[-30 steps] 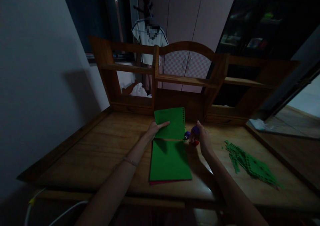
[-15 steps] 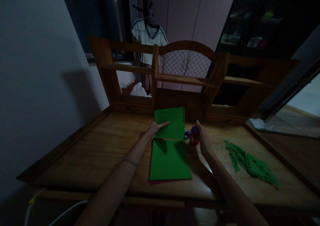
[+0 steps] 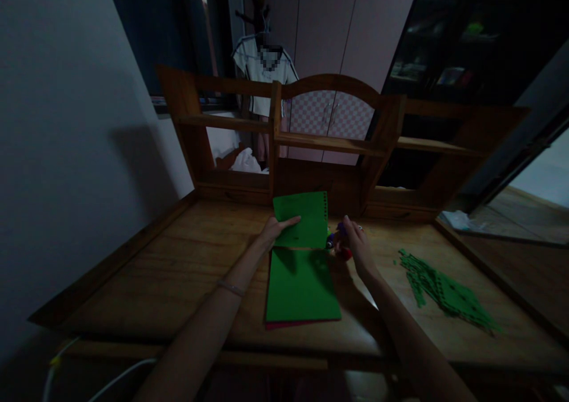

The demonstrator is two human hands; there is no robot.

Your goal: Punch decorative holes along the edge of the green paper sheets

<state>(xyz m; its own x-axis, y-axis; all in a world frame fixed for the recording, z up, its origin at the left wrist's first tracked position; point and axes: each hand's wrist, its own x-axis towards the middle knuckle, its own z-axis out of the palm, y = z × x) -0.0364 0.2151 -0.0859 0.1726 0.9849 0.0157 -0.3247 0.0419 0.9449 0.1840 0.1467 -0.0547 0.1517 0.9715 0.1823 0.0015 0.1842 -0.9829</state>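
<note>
My left hand (image 3: 273, 230) grips the left edge of a green sheet (image 3: 306, 212), its thumb lying flat across the front. The sheet stands raised, with a row of small holes down its upper right edge and a dark mark near its bottom. Just to the right, my right hand (image 3: 358, 242) is closed on a small purple object (image 3: 341, 228), partly hidden by the fingers. Beside it are a red round piece (image 3: 345, 254) and a small purple-and-green item (image 3: 329, 240). Below the raised sheet, a green sheet (image 3: 303, 286) lies flat over a red one.
Punched green sheets and strips (image 3: 444, 289) lie in a pile at the right of the wooden desk (image 3: 191, 254). A wooden shelf unit (image 3: 329, 142) stands along the back. A white cable (image 3: 122, 375) hangs by the front left edge.
My right hand has shifted slightly left with the purple object, closer to the raised sheet. A dark mark now shows near that sheet's bottom. My left hand stays almost still.
</note>
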